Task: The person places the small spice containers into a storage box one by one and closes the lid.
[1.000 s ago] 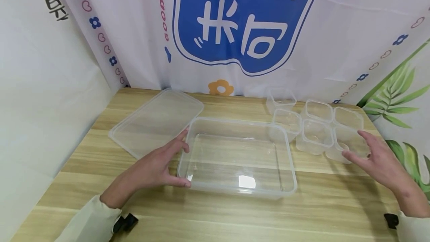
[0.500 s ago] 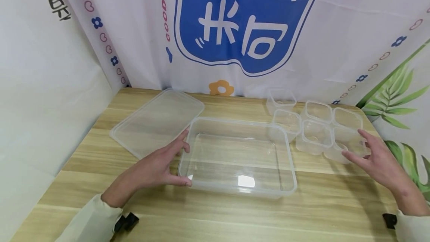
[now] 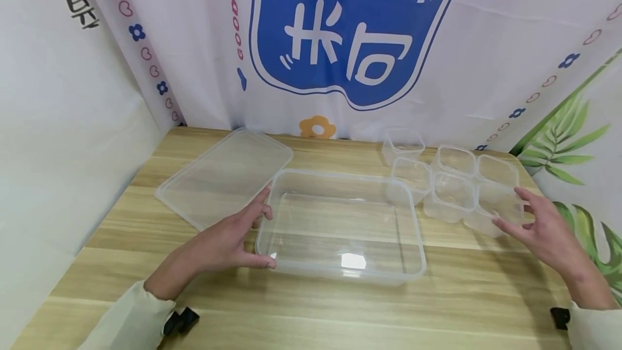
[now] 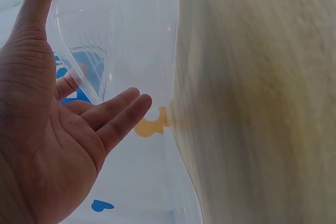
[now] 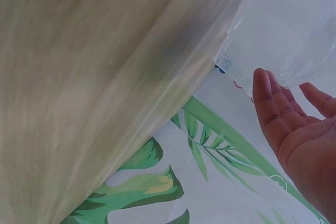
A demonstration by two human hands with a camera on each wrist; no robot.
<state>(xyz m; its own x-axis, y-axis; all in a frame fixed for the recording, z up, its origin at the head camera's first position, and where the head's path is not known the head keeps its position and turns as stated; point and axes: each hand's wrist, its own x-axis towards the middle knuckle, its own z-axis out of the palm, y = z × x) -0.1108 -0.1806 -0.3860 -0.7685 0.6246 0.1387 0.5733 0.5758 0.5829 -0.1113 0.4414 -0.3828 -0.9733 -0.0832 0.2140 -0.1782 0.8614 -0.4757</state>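
In the head view, a large clear plastic food container (image 3: 340, 226) stands uncovered mid-table. At its left end is my left hand (image 3: 221, 247), thumb at the near corner and fingers along the far part of the rim. The left wrist view shows that hand (image 4: 68, 129) with fingers fairly straight against the clear wall. My right hand (image 3: 549, 231) stands at the front right small clear cup (image 3: 495, 209), thumb and fingers spread about its near right side. In the right wrist view, the fingertips are at the cup (image 5: 294, 30); firm contact cannot be judged.
A flat translucent lid (image 3: 225, 177) lies left of the container, partly behind the left hand. Several more small clear cups (image 3: 449, 193) stand grouped at the back right, one close to the container's far right corner. A printed curtain (image 3: 204, 69) hangs behind the wooden table (image 3: 291, 317).
The head view has shifted slightly, so the right side sits a little further left in frame. Both hands keep nearly the same place by the container and the cup.
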